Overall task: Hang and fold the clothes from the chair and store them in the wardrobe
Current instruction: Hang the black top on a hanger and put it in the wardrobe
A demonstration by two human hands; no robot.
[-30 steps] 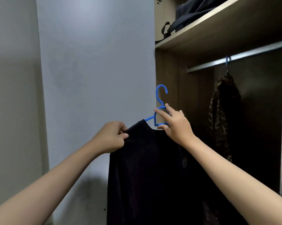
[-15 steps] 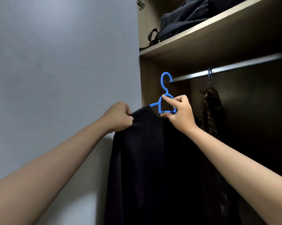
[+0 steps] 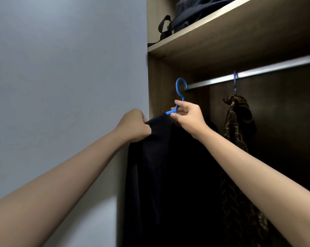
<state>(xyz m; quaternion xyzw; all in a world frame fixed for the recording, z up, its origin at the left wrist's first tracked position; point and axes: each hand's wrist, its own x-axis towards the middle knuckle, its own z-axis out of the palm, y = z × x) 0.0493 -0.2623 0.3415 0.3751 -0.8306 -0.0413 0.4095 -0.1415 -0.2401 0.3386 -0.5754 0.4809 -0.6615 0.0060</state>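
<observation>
A black garment (image 3: 170, 175) hangs on a blue plastic hanger (image 3: 179, 90) held up at the left end of the wardrobe's metal rail (image 3: 257, 72). The hanger's hook sits level with the rail's left end, right beside it; whether it rests on the rail I cannot tell. My right hand (image 3: 189, 116) pinches the hanger's neck just under the hook. My left hand (image 3: 134, 126) is closed on the garment's left shoulder. A brown patterned garment (image 3: 238, 122) hangs from another blue hanger further right on the rail.
A wooden shelf (image 3: 222, 32) runs just above the rail with a dark bag (image 3: 184, 16) on it. The wardrobe's wooden side panel (image 3: 159, 86) stands directly left of the hook. A plain grey wall (image 3: 61, 77) fills the left half.
Both hands have lifted the hanger with the black garment up and rightward toward the rail. The view has tilted up and closer to the wardrobe.
</observation>
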